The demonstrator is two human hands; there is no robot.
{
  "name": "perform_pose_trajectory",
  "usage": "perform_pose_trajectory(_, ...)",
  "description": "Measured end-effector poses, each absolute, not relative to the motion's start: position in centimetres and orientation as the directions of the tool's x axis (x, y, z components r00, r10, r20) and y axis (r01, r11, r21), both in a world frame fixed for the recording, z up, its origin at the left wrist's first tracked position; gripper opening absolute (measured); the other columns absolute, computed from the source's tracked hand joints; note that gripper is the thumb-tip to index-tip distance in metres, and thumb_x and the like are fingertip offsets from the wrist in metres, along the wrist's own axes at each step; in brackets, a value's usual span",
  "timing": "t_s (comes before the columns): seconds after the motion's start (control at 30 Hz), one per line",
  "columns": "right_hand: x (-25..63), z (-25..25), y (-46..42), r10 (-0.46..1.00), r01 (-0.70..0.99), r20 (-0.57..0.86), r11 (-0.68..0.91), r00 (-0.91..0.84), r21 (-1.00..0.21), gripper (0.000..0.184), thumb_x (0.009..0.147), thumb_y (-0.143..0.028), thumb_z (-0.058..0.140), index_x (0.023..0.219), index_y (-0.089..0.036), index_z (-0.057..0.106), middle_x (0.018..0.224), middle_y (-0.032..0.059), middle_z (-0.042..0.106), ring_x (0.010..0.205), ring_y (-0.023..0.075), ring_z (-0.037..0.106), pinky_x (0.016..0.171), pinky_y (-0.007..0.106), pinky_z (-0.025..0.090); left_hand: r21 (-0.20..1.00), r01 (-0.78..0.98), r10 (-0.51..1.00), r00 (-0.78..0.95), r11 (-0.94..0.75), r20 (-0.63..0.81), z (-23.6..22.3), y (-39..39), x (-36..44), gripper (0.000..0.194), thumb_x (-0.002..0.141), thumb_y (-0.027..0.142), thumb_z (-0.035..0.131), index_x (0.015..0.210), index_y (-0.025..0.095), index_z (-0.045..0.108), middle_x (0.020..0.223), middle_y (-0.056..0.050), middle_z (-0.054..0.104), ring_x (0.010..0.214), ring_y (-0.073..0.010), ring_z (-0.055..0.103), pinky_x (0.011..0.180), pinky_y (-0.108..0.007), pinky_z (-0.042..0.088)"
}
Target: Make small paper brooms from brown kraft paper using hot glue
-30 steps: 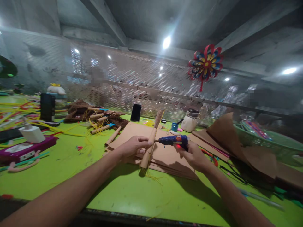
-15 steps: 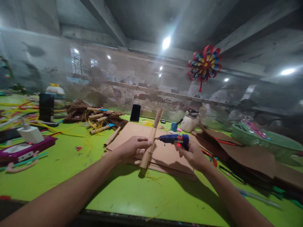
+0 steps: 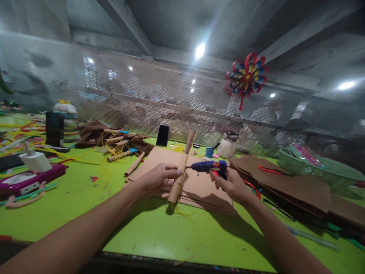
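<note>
gray ceiling [image 3: 185,23]; bright lights [image 3: 200,50]; perforated screen [image 3: 159,85]; lime-green tabletop [image 3: 154,236]

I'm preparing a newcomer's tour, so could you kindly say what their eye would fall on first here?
Probably the red, blue and yellow flower ornament at the upper right. Next might come the blue glue gun in the right grip near the centre, aimed at the brown paper roll. The bright green table below also stands out.

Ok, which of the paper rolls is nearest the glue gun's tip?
The roll held in the left hand, over the stacked sheets; the glue gun points at its side. The other rolls lie farther left, untouched.
</note>
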State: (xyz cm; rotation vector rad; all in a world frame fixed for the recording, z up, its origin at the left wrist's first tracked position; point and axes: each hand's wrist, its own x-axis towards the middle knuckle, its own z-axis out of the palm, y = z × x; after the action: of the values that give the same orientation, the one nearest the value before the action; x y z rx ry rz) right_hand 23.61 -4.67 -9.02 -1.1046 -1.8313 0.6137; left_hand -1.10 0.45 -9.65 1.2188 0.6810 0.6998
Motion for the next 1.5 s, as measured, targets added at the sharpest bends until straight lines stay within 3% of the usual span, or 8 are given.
perform_pose_trajectory(0.17,23.6,-9.2,-4.5,0.876,0.448,0.418,0.483,-0.241,-0.752,0.016,0.078,-0.031,0.052,0.072,-0.016,0.048,0.064,-0.0001,0.045,0.055,0.0105,0.045,0.048,0.023,0.043,0.968,-0.110,0.775,0.623,0.227,-0.111,-9.5,0.4,-1.0,0.025,0.071,0.031,0.069,0.089,0.016,0.059,0.074,-0.002,0.061,0.060,-0.0125,0.058,0.059,-0.027,0.047)
perform_pose_trajectory(0.33,23.7,-9.2,-4.8,0.865,0.423,0.387,0.495,-0.318,-0.759,0.012,0.078,-0.026,0.051,0.072,-0.017,0.047,0.065,-0.0010,0.042,0.057,0.0104,0.043,0.051,0.024,0.043,0.950,-0.233,0.799,0.601,0.209,-0.029,-9.4,0.7,-0.8,0.023,0.069,0.021,0.070,0.087,0.011,0.060,0.087,-0.010,0.065,0.077,-0.0165,0.061,0.074,-0.030,0.048)
perform_pose_trajectory(0.47,23.7,-9.2,-5.1,0.849,0.437,0.402,0.523,-0.343,-0.732,0.014,0.080,-0.028,0.050,0.071,-0.017,0.047,0.064,-0.0007,0.044,0.057,0.0109,0.044,0.052,0.024,0.042,0.931,-0.308,0.829,0.560,0.196,0.011,-9.2,0.9,-0.7,0.017,0.068,0.014,0.070,0.082,0.010,0.062,0.085,-0.009,0.065,0.079,-0.0149,0.060,0.077,-0.027,0.047)
perform_pose_trajectory(0.6,23.6,-9.1,-5.2,0.821,0.435,0.439,0.567,-0.365,-0.700,0.018,0.083,-0.030,0.047,0.069,-0.017,0.045,0.064,-0.0002,0.043,0.058,0.0116,0.043,0.053,0.025,0.040,0.930,-0.308,0.830,0.557,0.199,0.007,-8.9,0.8,-0.8,0.019,0.067,0.016,0.071,0.083,0.010,0.063,0.083,-0.007,0.066,0.075,-0.0122,0.059,0.075,-0.024,0.046)
perform_pose_trajectory(0.8,23.7,-8.9,-5.2,0.826,0.552,0.503,0.551,-0.254,-0.626,0.021,0.082,-0.031,0.049,0.066,-0.018,0.045,0.059,-0.0013,0.040,0.055,0.0114,0.037,0.049,0.024,0.032,0.927,-0.293,0.801,0.598,0.235,-0.014,-8.9,0.6,-0.8,0.025,0.064,0.018,0.075,0.085,0.009,0.063,0.082,-0.007,0.065,0.076,-0.0130,0.058,0.077,-0.027,0.045)
perform_pose_trajectory(1.2,23.4,-8.1,-6.2,0.805,0.566,0.458,0.592,-0.378,-0.574,0.021,0.085,-0.031,0.047,0.070,-0.016,0.050,0.063,-0.0001,0.047,0.059,0.0116,0.042,0.053,0.024,0.035,0.926,-0.296,0.820,0.572,0.236,-0.025,-9.0,1.0,-1.0,0.023,0.066,0.018,0.074,0.084,0.009,0.063,0.079,-0.005,0.065,0.073,-0.0118,0.058,0.075,-0.025,0.044)
perform_pose_trajectory(1.5,23.8,-9.0,-5.0,0.777,0.572,0.561,0.608,-0.286,-0.551,0.018,0.083,-0.029,0.049,0.072,-0.016,0.051,0.058,-0.0014,0.043,0.054,0.0110,0.039,0.049,0.024,0.033,0.921,-0.284,0.793,0.608,0.265,-0.041,-8.7,0.4,-0.8,0.024,0.066,0.017,0.073,0.086,0.008,0.063,0.080,-0.007,0.066,0.072,-0.0133,0.059,0.074,-0.028,0.044)
